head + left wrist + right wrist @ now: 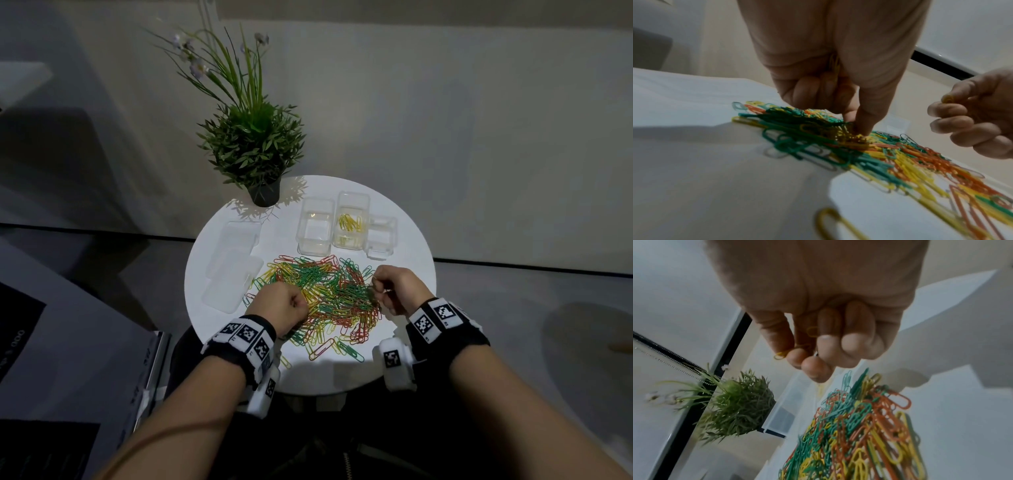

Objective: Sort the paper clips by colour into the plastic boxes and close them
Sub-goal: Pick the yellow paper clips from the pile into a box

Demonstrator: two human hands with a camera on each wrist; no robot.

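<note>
No brand or legible writing anywhere; only black-and-white square marker patterns on the wrist bands (245, 334). On the round white table (411, 240): three clear plastic boxes in a row at the far side. Left box (314, 226) with no clips visible inside; middle box (351, 219) with a small bunch of yellow clips at the bottom; right box (381, 236) lower, contents not discernible. Three clear lids (233, 263) overlapped on the left part of the table, apart from the boxes. Mixed pile of paper clips (329, 294), green, yellow and orange-red, loose at the table centre, just in front of the boxes. Left hand (279, 306) clenched around a few yellow clips, with one finger (863, 120) extended down onto yellow clips in the pile. Right hand (399, 289) raised over the right edge of the pile, fingers curled around several yellow clips (780, 355), one pinched between thumb and fingertip. Potted green plant (253, 144) at the far left rim of the table.
</note>
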